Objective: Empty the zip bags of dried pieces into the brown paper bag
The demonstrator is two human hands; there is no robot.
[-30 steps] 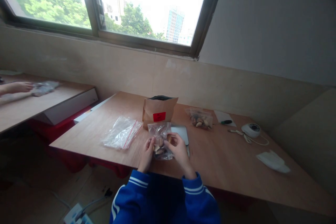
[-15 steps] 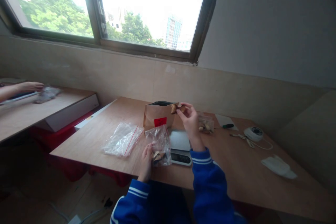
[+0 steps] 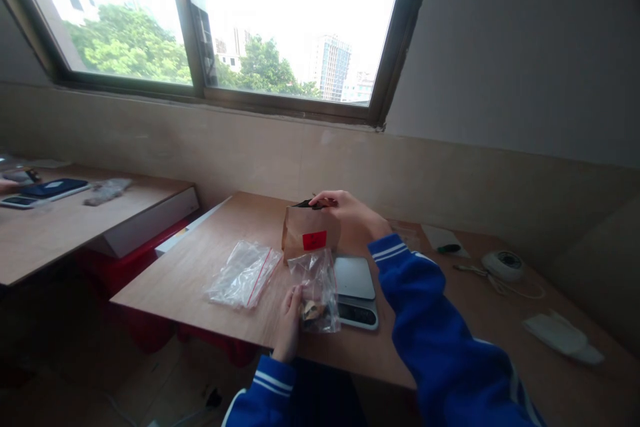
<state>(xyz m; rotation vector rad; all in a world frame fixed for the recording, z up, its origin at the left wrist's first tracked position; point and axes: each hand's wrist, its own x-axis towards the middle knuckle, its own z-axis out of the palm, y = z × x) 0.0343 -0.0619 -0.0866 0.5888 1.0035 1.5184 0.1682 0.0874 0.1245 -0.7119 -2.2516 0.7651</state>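
Observation:
My left hand pinches the left side of a clear zip bag, which stands upright at the table's near edge. At the bottom of that bag lie a few brown and pale pieces that look like dried mushroom. Right behind it is a brown paper bag with a red label, its dark mouth open at the top. My right hand is over the mouth of the paper bag, fingers bent down at its rim. Between those fingers shows a brown bit, seemingly a dried mushroom piece; the fingertips are partly hidden.
A white scale stands right of the zip bag. Flat clear bags lie to the left. Farther right are a green-handled tool, a white round device with a cord and a white crumpled sheet. Another person's hand is at the left table.
My right hand has moved from beside the paper bag, where it held up a brown mushroom piece, left to the bag's mouth. My left hand still holds the zip bag. The view has shifted slightly.

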